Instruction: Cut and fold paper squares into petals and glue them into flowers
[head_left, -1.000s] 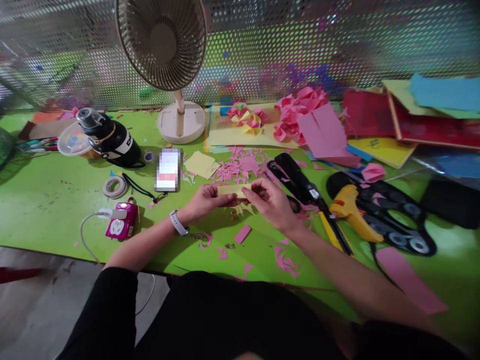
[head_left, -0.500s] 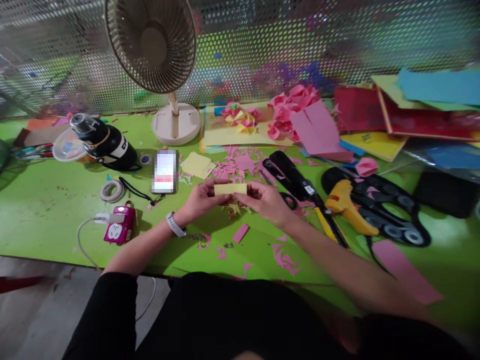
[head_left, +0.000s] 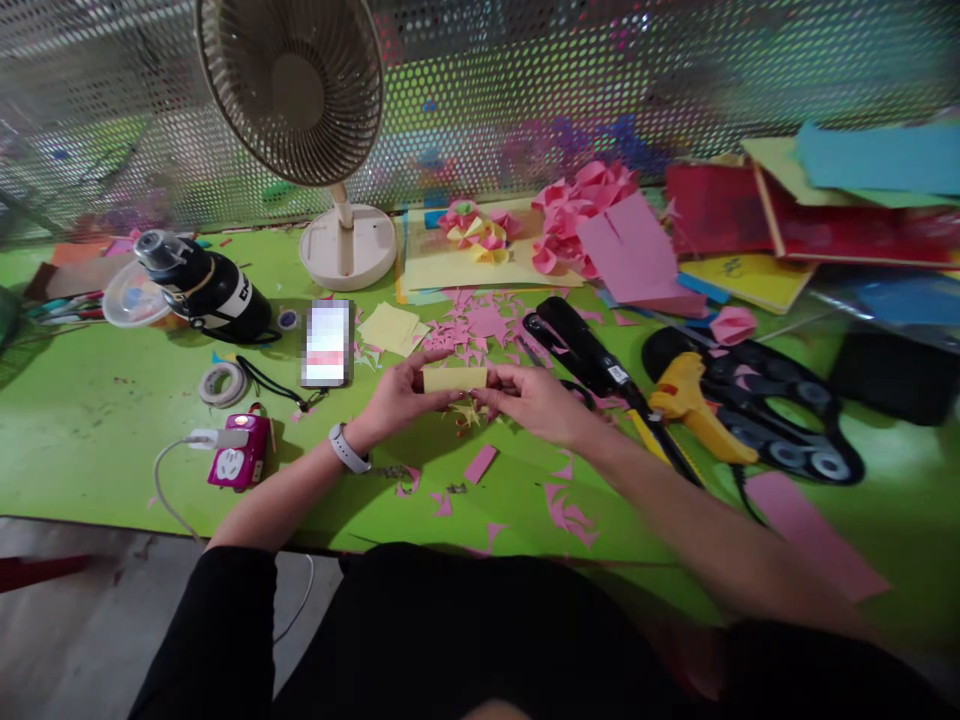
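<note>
A folded yellow paper strip is held level just above the green table. My left hand pinches its left end, and a grey watch sits on that wrist. My right hand pinches its right end. Small yellow scraps lie under the strip. Pink paper offcuts are scattered just beyond my hands, and a pink strip lies in front of them.
A desk fan stands at the back, with a black bottle, a phone, a tape roll and a pink power plug to the left. On the right lie a black stapler, a yellow glue gun, black scissors, pink paper flowers and stacked coloured sheets.
My hands turned the yellow strip so its flat face shows, and my right fingers shifted to its right end. The view drifted a little to the right.
</note>
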